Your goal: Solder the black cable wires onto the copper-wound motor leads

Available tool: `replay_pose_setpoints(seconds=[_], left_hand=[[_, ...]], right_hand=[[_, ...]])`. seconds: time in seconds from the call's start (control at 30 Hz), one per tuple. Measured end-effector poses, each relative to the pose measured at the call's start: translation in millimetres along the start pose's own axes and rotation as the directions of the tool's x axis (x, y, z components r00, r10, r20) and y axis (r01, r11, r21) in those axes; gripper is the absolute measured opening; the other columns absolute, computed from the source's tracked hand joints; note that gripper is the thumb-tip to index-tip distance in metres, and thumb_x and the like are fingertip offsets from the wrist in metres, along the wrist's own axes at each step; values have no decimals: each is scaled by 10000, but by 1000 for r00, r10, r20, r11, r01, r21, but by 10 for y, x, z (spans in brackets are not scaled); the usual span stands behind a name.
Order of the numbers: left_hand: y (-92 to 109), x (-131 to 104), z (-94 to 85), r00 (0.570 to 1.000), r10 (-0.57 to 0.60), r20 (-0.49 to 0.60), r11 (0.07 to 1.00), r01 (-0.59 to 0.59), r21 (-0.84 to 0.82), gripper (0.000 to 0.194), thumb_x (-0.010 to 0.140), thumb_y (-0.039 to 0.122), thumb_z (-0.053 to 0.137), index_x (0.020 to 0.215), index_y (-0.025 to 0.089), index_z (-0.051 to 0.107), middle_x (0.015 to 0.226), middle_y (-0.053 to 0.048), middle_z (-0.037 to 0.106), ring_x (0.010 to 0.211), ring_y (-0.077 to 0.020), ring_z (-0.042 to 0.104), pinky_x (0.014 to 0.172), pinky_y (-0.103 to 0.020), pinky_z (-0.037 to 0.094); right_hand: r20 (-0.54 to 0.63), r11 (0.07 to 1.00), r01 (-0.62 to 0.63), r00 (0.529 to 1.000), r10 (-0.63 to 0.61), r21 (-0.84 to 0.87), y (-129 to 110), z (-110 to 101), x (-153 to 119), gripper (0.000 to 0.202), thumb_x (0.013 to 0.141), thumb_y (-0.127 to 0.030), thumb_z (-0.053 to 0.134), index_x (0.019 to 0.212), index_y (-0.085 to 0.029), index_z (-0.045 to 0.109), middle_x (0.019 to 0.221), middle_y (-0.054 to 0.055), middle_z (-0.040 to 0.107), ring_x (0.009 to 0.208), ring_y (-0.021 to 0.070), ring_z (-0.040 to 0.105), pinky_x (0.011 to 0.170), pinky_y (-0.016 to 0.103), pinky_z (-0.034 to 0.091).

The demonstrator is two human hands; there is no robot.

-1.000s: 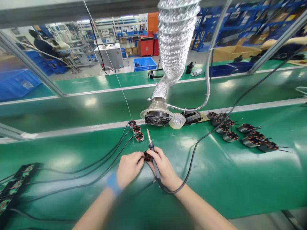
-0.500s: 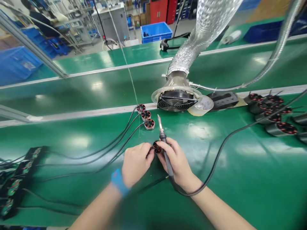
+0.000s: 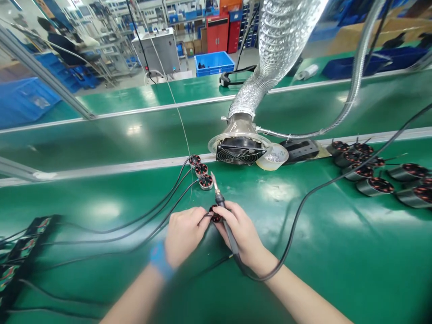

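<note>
My right hand (image 3: 243, 234) is closed around a soldering iron (image 3: 220, 198), whose tip points up and away from me. Its fingertips also grip a small motor stator (image 3: 215, 216) with copper windings. My left hand (image 3: 184, 235), a blue band on its wrist, pinches a black cable (image 3: 207, 215) at the stator's left side. The exact contact point is partly hidden by the fingers. Beyond the hands, three similar stators (image 3: 205, 182) stand in a slanting row, with black cables running left from them. The iron's tip is near the closest one.
A fume extractor fan (image 3: 240, 154) hangs from a silver duct, beside a round translucent tub (image 3: 274, 157). Several larger motors (image 3: 374, 186) stand at right. A black strip of circuit boards (image 3: 25, 247) lies at left. The iron's cord (image 3: 299, 220) loops across the right side.
The camera view has shifted slightly, so the bench things appear lower and the right-hand ones farther left. Both hands keep their grips on the stator, cable and iron.
</note>
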State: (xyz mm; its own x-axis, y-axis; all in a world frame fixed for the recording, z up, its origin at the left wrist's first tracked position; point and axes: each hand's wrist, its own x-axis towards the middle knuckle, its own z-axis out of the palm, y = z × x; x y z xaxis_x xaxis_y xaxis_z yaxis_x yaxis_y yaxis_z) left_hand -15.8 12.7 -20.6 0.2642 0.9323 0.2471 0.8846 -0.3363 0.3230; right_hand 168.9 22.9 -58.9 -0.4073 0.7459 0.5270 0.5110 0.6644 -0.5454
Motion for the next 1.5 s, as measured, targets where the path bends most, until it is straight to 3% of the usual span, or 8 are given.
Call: replay_pose_setpoints(seconds=[0.23,0.4,0.63,0.9,1.2,1.33,1.5], left_hand=[[-8,11,-49,997,-69,26,989,72,-127,122,921,288,600,981,217,679,687,12,701,571,-115,607,561,-234,359],[-46,9,-56,996,-71,60,978,81,-190,163,932,277,576,841,202,689,675,16,680,565,-99,567,570,-221,360],[-78,7,-29,997,-74,36,989,78,-125,294,946,398,574,769,184,671,651,2,655,563,-105,548,580,-226,352],[-33,1,-65,993,-103,55,976,111,-186,129,895,257,594,941,205,702,639,28,627,538,-94,511,546,-207,334],[-45,-3,-68,994,-105,32,975,109,-193,185,901,295,609,766,187,676,554,50,514,506,-87,431,531,-215,311],[-83,-10,-88,996,-73,42,979,79,-190,214,906,295,612,740,180,682,575,40,552,521,-86,452,546,-219,319],[-135,9,-174,988,-37,148,979,65,-191,232,928,336,602,782,192,710,633,30,631,545,-88,478,567,-218,337]], right_hand=[[5,1000,24,1000,-24,3,-13,-18,35,386,986,-166,476,1362,-250,456,1189,127,572,1113,242,597,923,407,558],[3,1000,25,1000,-25,-5,-30,-22,54,345,992,-180,461,1331,-241,478,1156,123,575,1054,240,606,886,394,560],[17,1000,21,1000,-21,0,-65,-49,75,348,978,-131,461,1316,-211,470,1166,126,567,1056,240,589,890,391,548],[22,1000,-3,1000,3,15,-65,-58,75,347,973,-134,462,1309,-216,481,1151,121,567,1042,236,594,877,385,551],[11,1000,18,1000,-19,5,-89,-80,98,308,981,-129,446,1276,-205,492,1118,124,571,1001,235,593,848,390,554],[34,1000,23,999,-23,1,-82,-84,87,332,980,-118,431,1295,-210,481,1142,130,562,1023,241,586,863,401,553],[69,999,49,996,-48,-6,-102,-100,94,362,962,-77,414,1301,-185,483,1173,146,563,1066,249,568,898,416,545]])
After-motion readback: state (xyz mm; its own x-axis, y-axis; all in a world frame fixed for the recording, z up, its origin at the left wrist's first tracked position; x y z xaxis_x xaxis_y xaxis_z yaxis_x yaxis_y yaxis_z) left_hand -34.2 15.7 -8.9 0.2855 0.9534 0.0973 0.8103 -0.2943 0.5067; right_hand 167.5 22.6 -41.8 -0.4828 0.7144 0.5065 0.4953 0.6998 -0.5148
